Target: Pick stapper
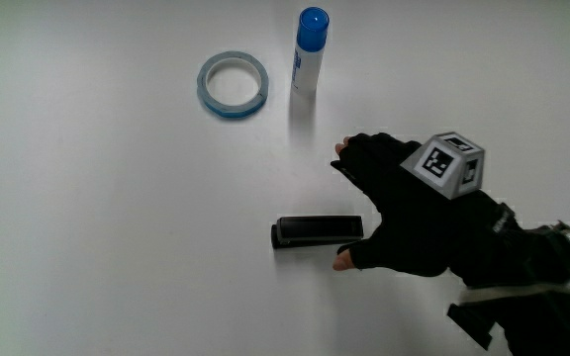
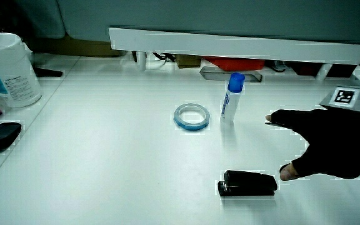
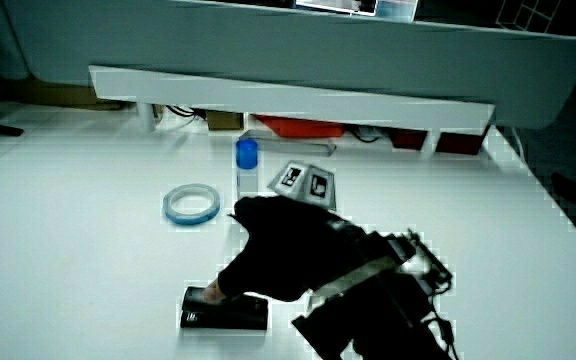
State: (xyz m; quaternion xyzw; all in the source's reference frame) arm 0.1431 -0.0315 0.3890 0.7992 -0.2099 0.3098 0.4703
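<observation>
The stapler (image 1: 315, 230) is a small black bar lying flat on the white table (image 1: 97, 237); it also shows in both side views (image 2: 249, 183) (image 3: 223, 308). The gloved hand (image 1: 389, 208) rests just beside one end of the stapler, fingers spread and holding nothing. Its thumb tip lies close to that end of the stapler, and I cannot tell whether it touches. The patterned cube (image 1: 446, 163) sits on the hand's back. In a side view the hand (image 3: 283, 250) covers part of the stapler's end; in a side view the hand (image 2: 330, 150) reaches in from the table's edge.
A blue-capped glue stick (image 1: 308, 49) and a pale blue tape ring (image 1: 204, 87) lie farther from the person than the stapler. In a side view a white tub (image 2: 8, 69) and a black oval object (image 2: 0, 135) sit near the table's edge. A low white partition (image 2: 230, 44) closes the table.
</observation>
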